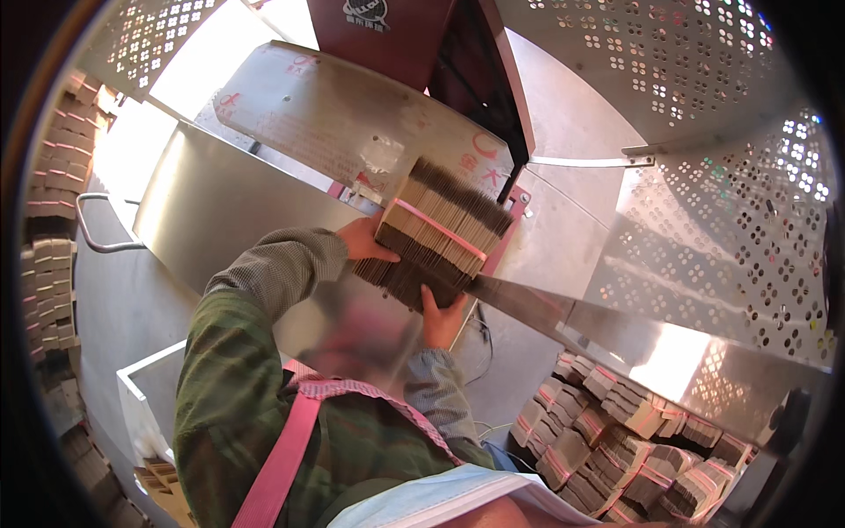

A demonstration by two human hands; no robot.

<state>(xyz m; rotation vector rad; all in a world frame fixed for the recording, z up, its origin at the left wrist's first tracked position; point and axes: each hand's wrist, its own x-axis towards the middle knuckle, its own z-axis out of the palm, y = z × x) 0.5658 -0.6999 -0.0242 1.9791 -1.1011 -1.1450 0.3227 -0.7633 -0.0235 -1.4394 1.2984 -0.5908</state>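
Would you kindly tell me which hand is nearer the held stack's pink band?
Left: the left hand touches the stack near one end of its pink band; the right hand is farther, at the stack's near edge.

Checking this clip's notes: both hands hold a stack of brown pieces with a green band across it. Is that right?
The band is pink, not green, as the head view shows; the left hand and right hand do hold the stack.

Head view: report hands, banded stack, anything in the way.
Left hand gripping left side, right hand near edge. Pink-banded stack, thin brown pieces, held in both. Metal bar close by its lower right; contact unclear.
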